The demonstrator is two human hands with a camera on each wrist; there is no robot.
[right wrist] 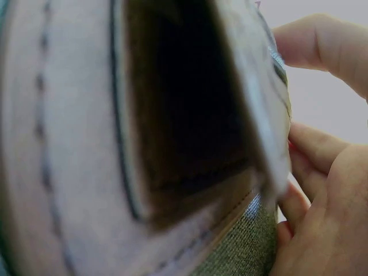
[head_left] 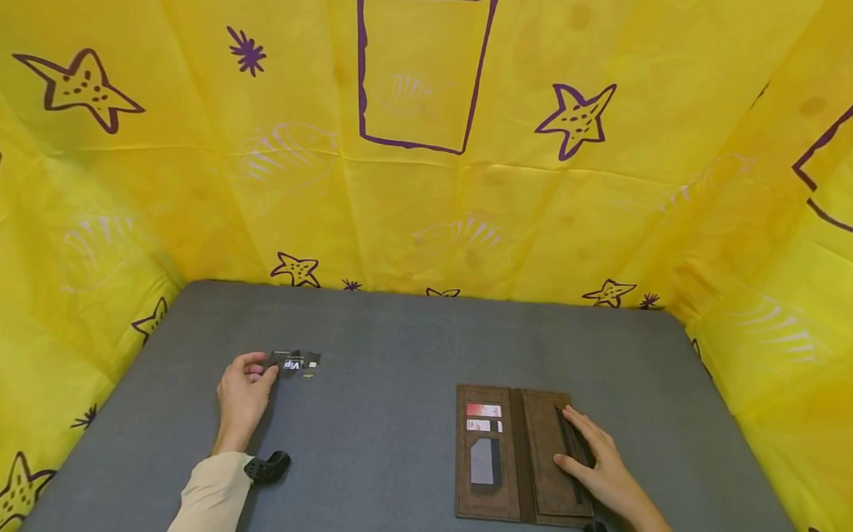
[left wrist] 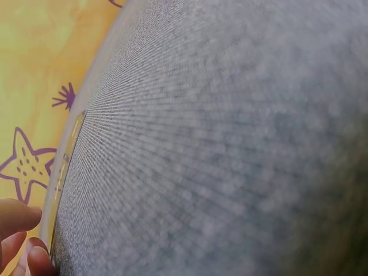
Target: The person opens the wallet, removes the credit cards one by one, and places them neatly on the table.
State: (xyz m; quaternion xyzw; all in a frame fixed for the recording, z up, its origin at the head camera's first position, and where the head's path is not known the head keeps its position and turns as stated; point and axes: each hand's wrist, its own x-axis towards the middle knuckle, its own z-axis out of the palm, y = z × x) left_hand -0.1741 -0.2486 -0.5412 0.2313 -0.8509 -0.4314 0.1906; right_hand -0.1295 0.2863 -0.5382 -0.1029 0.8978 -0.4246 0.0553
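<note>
On the left of the table in the head view lies a card point(head_left: 293, 363) printed in black and white with "Vip". My left hand point(head_left: 246, 394) is at its left end, the thumb tip overlapping that edge. From the left wrist it shows almost edge-on as a thin card point(left wrist: 64, 178), low over the table, with a fingertip at its near end and another finger apart from it. To the right, a brown wallet point(head_left: 517, 499) lies unfolded. My right hand point(head_left: 606, 472) rests on its right panel, thumb and fingers stretched across a dark slit point(head_left: 570, 444). Close up, a dark pocket point(right wrist: 190, 98) gapes beside the fingers.
In the wallet's left panel sit a red and white card point(head_left: 484, 410), a second pale card point(head_left: 485, 426) and a grey window point(head_left: 486, 461). A grey table point(head_left: 376, 429) carries everything. Yellow patterned cloth point(head_left: 415, 223) walls its back and sides.
</note>
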